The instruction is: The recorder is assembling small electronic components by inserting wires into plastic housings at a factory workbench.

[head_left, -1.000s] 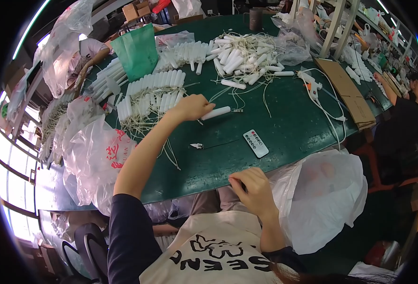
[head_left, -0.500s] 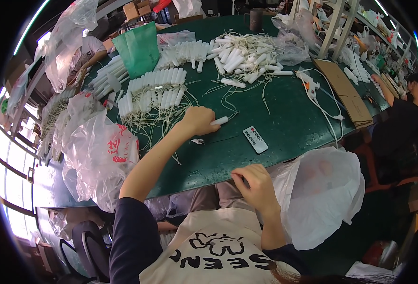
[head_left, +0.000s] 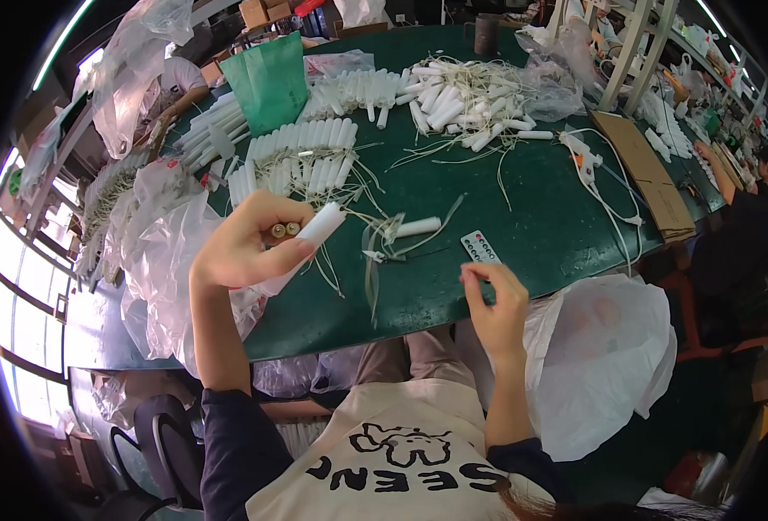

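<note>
Head view, left hand: left hand curled nearly closed, raised above the near left part of the surface, a smooth white plastic tube gripped between thumb and fingers, tilted with its far end up to the right; two brass-coloured round ends show inside the curled fingers.
Right hand: right hand half closed over the front edge, thumb and fingertips brought together; whether they pinch anything, I cannot tell.
Dark green surface: a second white tube with thin wires lies near its middle, and a flat silver-grey remote control with round buttons lies just beyond the right fingertips.
White translucent plastic bag: hangs bulging at the front edge, right of the right hand; faint pinkish patches show through, not clear enough to identify.
Clear crinkled plastic bag: slumped left of the left hand; contents cannot be made out.
Green upright bag: stands behind the rows of white tubes; its inside is hidden.
Loose heap: white tubes with tangled cream wires, piled toward the far side.
</note>
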Demonstrator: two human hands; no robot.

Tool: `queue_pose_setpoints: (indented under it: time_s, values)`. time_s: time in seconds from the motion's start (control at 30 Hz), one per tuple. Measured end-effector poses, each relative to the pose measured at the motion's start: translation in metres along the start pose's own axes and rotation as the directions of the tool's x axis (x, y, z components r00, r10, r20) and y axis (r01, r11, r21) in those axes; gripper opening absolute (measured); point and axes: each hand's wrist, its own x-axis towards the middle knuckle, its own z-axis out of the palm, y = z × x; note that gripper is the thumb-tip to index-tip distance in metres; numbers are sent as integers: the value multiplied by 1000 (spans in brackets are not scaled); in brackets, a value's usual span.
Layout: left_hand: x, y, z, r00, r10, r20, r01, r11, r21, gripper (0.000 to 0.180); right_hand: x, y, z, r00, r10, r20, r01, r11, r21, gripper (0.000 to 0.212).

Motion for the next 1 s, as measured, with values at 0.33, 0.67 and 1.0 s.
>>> queue_pose_setpoints:
  time_s: [0.33, 0.67, 1.0]
  values:
    - [-11, -26, 9, 949, -308, -61, 307, 951, -27, 19, 34, 31, 56, 906, -104, 410, 254, 910, -329, 29]
    - [-14, -36, 29, 865, -128, -485, 309, 898, 314, 19, 47, 56, 86, 968, -63, 242, 179, 851, -494, 27]
    - [-14, -27, 78, 724, 688, 36, -183, 142, 973, 34, 49, -3, 38, 813, 154, 562, -545, 542, 640, 50]
